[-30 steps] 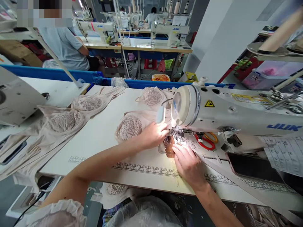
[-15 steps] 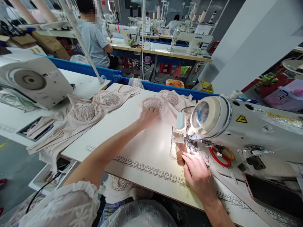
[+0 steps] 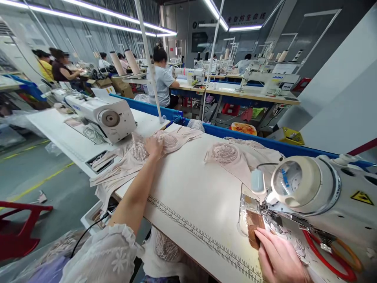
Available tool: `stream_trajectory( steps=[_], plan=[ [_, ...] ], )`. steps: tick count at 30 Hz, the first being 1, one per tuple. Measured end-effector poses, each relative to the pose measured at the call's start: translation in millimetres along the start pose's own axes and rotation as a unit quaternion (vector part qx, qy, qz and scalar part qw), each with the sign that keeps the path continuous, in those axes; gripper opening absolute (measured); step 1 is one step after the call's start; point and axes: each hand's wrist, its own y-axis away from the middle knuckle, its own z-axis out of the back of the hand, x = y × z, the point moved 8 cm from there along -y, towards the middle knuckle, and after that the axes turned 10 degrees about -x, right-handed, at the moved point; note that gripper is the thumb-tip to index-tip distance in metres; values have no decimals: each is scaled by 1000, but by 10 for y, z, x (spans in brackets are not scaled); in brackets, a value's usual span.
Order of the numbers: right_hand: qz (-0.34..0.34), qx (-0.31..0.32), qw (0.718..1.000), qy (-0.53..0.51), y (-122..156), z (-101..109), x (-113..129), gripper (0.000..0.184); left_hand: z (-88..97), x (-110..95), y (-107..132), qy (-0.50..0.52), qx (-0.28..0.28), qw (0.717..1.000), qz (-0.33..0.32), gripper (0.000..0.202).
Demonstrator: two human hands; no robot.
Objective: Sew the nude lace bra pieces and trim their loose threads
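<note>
Lying toward the white table's [image 3: 188, 177] left end, the beige lace garments [image 3: 138, 152] overlap beneath the left hand [image 3: 154, 147], fingers bent; whether it grips cloth, I cannot tell. Pulling one could drag others, as layers overlap. The right hand [image 3: 278, 251], fingers extended, touches a brown patch [image 3: 253, 226] near the sewing machine [image 3: 315, 181].

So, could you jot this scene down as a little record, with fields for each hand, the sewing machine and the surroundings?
Left hand: on the beige lace bra pieces, between two cups; grip unclear
Right hand: fingertips on the brown patch by the sewing machine's needle area
Sewing machine: pale, blue JUKI lettering, at the picture's right
Tabletop: white, ruler printed near the front edge
Background: co-worker seated, light-blue shirt; more sewing machines
</note>
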Motion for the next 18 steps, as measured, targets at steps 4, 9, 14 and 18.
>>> stream_trajectory(
  steps=[4,9,14,18],
  plan=[
    [-13,-4,1000,-4,53,-35,-41,22,53,161,7,76,-10,997,10,19],
    [-40,7,998,-39,68,-18,4,24,229,-219,118,222,-7,974,-41,14],
    [-162,23,982,-97,-125,-94,109,44,404,-845,665,342,139,914,-170,10],
    [-317,26,927,-198,-291,-339,51,58,525,-1317,1400,368,267,842,-291,7]
  ],
)
